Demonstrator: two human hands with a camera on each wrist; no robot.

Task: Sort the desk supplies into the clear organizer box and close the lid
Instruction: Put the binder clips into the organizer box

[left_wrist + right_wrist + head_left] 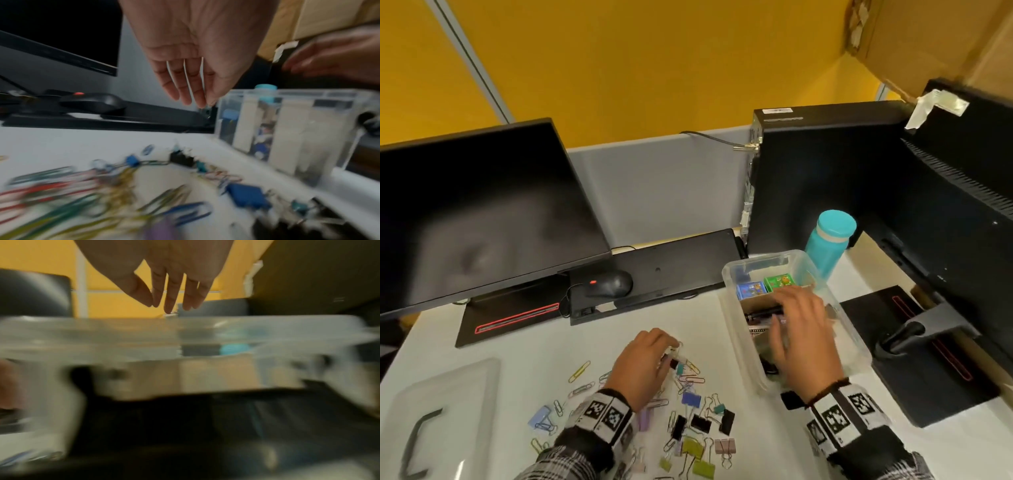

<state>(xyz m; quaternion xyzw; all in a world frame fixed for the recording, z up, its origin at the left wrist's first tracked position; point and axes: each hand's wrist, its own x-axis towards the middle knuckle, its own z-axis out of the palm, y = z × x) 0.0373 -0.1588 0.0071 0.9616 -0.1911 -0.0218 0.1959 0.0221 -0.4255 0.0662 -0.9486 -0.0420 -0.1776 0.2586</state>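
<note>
The clear organizer box (732, 274) stands open at the right of the desk, with a blue and a green small box (779, 282) in its far compartment. My right hand (784, 305) hovers over its middle part, fingers straight and empty (174, 305), above a black pen-like item (763, 311). Coloured paper clips (688, 380) and binder clips (700, 423) lie scattered in front of me. My left hand (669, 346) reaches down onto the far edge of that pile. In the left wrist view its fingers (195, 97) hang straight with nothing plainly held.
The box's lid (448, 411), with a grey handle, lies at the front left. A monitor (476, 212), mouse (609, 284) and keyboard (671, 270) sit behind the clips. A teal bottle (828, 243) and a black PC tower (818, 178) stand behind the box; a monitor stand (914, 329) is at right.
</note>
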